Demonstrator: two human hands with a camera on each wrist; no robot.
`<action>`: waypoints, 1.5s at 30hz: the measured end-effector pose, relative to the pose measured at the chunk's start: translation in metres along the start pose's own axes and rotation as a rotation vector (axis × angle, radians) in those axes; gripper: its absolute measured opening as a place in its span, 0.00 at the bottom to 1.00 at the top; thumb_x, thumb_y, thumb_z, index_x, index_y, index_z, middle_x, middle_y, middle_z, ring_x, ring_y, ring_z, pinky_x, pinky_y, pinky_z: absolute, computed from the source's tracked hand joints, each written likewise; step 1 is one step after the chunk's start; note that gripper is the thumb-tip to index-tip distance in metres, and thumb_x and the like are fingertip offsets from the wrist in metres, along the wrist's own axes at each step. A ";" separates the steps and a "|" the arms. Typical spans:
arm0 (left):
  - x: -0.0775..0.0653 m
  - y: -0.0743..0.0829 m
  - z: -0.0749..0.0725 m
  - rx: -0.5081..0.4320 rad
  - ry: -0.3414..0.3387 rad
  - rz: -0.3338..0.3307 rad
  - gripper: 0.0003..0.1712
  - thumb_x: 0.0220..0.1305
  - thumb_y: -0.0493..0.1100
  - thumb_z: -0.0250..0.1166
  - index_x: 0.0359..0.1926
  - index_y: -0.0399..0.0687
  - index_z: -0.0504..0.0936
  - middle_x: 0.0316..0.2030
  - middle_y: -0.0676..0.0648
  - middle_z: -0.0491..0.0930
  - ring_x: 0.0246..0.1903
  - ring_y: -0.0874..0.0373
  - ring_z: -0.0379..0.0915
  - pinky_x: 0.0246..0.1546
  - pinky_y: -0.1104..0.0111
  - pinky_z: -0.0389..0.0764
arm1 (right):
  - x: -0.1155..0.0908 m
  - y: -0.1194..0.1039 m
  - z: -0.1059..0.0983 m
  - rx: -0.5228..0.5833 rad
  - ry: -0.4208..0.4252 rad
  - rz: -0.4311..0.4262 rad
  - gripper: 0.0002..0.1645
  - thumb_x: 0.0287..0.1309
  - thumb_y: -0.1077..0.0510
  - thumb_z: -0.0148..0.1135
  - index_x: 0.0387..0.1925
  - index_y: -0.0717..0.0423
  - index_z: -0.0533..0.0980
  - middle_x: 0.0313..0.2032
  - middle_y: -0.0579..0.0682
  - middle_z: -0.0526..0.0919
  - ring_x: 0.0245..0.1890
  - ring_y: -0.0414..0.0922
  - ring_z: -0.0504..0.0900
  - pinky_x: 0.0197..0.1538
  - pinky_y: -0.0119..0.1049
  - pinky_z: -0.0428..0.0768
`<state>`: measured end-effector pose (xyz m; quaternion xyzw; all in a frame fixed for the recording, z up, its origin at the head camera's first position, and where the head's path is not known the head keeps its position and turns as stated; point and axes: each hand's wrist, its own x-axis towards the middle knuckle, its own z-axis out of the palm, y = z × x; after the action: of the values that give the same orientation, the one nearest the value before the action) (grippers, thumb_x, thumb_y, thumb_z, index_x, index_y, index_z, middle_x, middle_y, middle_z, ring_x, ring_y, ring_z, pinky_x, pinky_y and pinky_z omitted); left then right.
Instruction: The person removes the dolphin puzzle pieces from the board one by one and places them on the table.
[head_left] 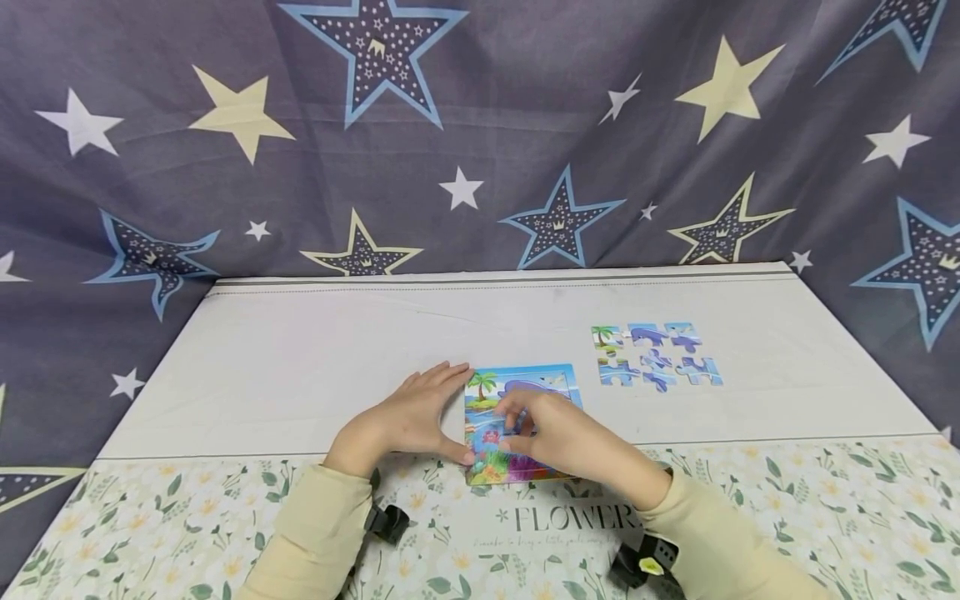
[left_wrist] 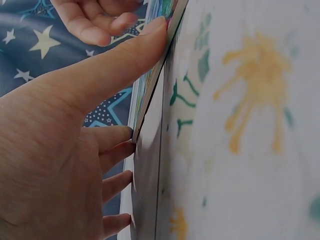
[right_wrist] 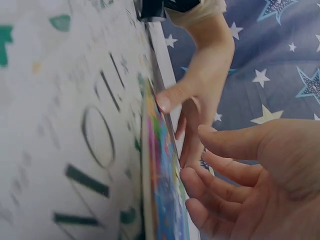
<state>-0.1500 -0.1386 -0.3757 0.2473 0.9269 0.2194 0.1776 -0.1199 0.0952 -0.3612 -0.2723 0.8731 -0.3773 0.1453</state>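
Right hand [head_left: 551,421]: over the middle of the puzzle board [head_left: 495,468], fingers loosely bent, thumb apart from them; nothing seen between them. Left hand [head_left: 420,408]: at the board's left edge, fingers spread and extended, tips against the side, thumb on the near left corner; touching, not clenched.

Board: one, roughly square, thin, lying flat. Bright print: blue sky along the far edge, green palm upper left, a purple-blue sea animal behind the right hand, small pinkish-red crab at left, green and magenta growth along the near edge. Middle partly covered by the right hand.

Loose puzzle pieces [head_left: 699,371]: six counted, right of the board and somewhat beyond it, two rows of three. One in the far row bears a palm; others blue and purple. Middle piece of the near row sits tilted.

Sleeves [head_left: 315,533]: two, pale beige, nearer than the board. Black wrist devices [head_left: 387,523]: two, one per wrist.

Under the board, a white surface [head_left: 315,358] and, nearer, a flowered print [head_left: 187,533]; "FLOWER" lettering [head_left: 570,518] just below the board. Beyond, a dark star-patterned curtain [head_left: 510,100].
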 end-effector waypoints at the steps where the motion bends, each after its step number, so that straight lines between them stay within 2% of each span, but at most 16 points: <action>1: 0.000 0.000 0.000 0.006 0.000 -0.002 0.69 0.41 0.64 0.79 0.77 0.43 0.54 0.76 0.43 0.50 0.76 0.43 0.38 0.73 0.43 0.38 | 0.000 -0.001 0.001 0.006 0.002 0.005 0.19 0.58 0.63 0.70 0.50 0.62 0.78 0.34 0.45 0.79 0.29 0.40 0.76 0.31 0.33 0.78; 6: 0.000 0.000 0.000 0.005 -0.002 -0.001 0.69 0.42 0.65 0.78 0.77 0.42 0.53 0.76 0.42 0.50 0.76 0.42 0.38 0.73 0.42 0.39 | -0.001 -0.005 0.007 0.008 -0.009 0.034 0.22 0.55 0.63 0.72 0.52 0.64 0.78 0.35 0.48 0.78 0.27 0.41 0.75 0.29 0.33 0.77; 19: 0.000 0.000 0.000 -0.012 0.009 0.007 0.68 0.42 0.64 0.79 0.77 0.41 0.54 0.76 0.41 0.51 0.75 0.41 0.39 0.72 0.42 0.40 | 0.000 -0.003 0.017 -0.138 -0.008 0.040 0.29 0.49 0.59 0.78 0.52 0.63 0.78 0.37 0.48 0.74 0.28 0.40 0.70 0.31 0.34 0.74; 27: 0.000 -0.001 0.000 -0.026 0.014 0.014 0.68 0.41 0.63 0.80 0.76 0.41 0.55 0.76 0.41 0.52 0.75 0.41 0.40 0.72 0.41 0.40 | 0.000 -0.004 0.019 -0.201 -0.029 0.070 0.32 0.50 0.56 0.78 0.57 0.61 0.77 0.37 0.46 0.73 0.29 0.40 0.69 0.32 0.36 0.72; 45: 0.000 -0.001 0.000 -0.021 0.014 0.011 0.68 0.41 0.62 0.80 0.76 0.42 0.55 0.76 0.41 0.52 0.75 0.41 0.40 0.73 0.42 0.39 | 0.000 0.002 0.019 -0.195 -0.013 0.014 0.29 0.50 0.59 0.77 0.55 0.60 0.78 0.34 0.45 0.73 0.27 0.39 0.69 0.31 0.34 0.72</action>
<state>-0.1506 -0.1392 -0.3766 0.2492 0.9244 0.2317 0.1725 -0.1121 0.0849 -0.3753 -0.2816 0.9067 -0.2874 0.1266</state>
